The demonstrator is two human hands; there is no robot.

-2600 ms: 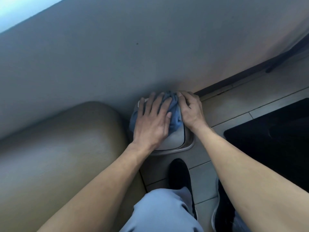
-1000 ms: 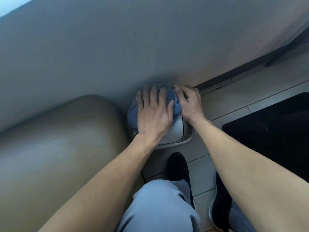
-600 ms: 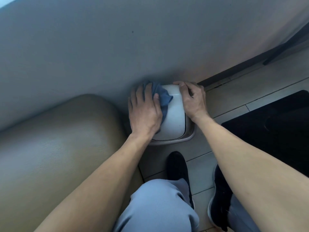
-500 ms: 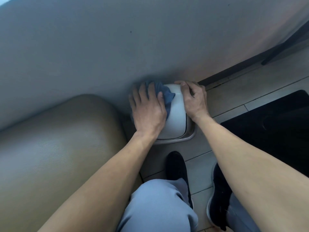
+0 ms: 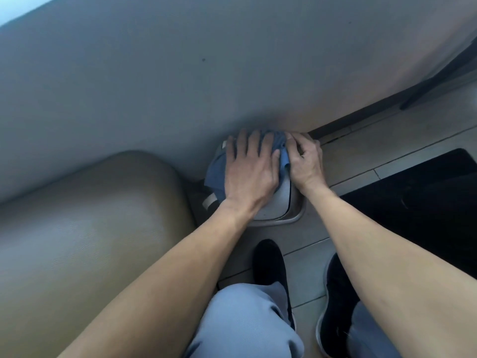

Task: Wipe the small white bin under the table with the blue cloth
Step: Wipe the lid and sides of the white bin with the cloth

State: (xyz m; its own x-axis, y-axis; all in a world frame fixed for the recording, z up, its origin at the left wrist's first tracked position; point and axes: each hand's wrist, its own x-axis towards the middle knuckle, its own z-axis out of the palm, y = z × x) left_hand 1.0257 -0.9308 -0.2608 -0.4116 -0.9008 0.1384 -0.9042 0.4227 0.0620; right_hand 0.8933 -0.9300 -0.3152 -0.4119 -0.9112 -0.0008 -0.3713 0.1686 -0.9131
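Now the left hand (image 5: 249, 174) presses the blue cloth (image 5: 218, 174) flat-fingered onto the lid of the white bin (image 5: 280, 202) on the floor by the wall, while the right hand (image 5: 304, 161), fingers curled, grips the bin's right far edge.

Bin (image 5: 277, 202): smooth plastic, pale, faint sheen on the domed lid.
Cloth (image 5: 218, 174): soft blue fabric, matt, creased; a pale tag at its lower edge.
Seat (image 5: 85, 228): tan leather-look cover, fine grain, dull gloss.
Table underside (image 5: 180, 73): flat grey surface, matt, smooth; material cannot be told.
Floor (image 5: 361, 161): beige tiles, smooth, low sheen, dark grout lines.
Mat (image 5: 426, 197): black, matt.
Shoes (image 5: 269, 264): black, matt, cloth-like.
Trousers (image 5: 245, 324): light grey-blue ribbed fabric.
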